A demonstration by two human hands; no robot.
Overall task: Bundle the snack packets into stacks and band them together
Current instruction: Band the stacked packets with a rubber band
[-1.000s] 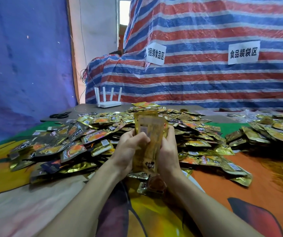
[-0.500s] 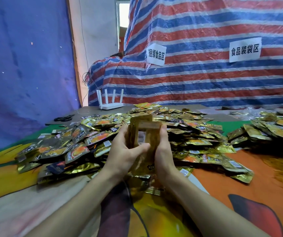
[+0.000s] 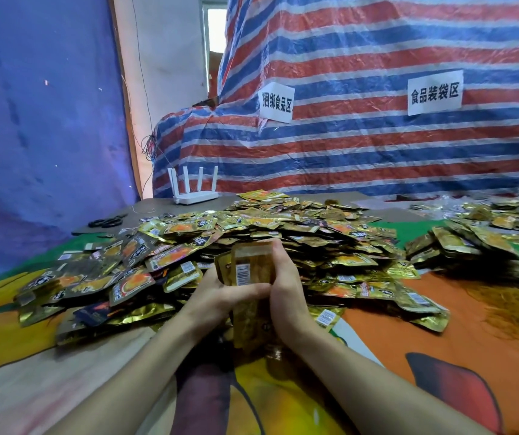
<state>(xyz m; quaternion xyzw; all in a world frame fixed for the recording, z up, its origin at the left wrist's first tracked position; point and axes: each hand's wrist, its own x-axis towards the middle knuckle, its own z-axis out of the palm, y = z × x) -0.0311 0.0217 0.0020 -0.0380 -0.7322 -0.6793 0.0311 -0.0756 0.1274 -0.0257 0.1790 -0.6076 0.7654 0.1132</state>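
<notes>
Pile of snack packets (image 3: 283, 233): were shiny gold foil with orange and yellow panels, black lettering and white barcode labels.
Held stack (image 3: 251, 268): was translucent amber-gold and bore a white barcode patch with black bars.
Second pile (image 3: 487, 233): was gold and dull olive-gold.
Table cloth (image 3: 408, 324): was printed in large shapes of orange, yellow, green and beige, with a dark red patch edged in black.
Tarpaulin (image 3: 377, 152): ran in horizontal red, blue and white stripes.
Left sheet (image 3: 38, 120): was deep blue-violet, flecked with white specks.
Paper signs (image 3: 275, 102): were white with black characters.
Router (image 3: 195, 196): was white.
Scissors (image 3: 107, 221): were black.
</notes>
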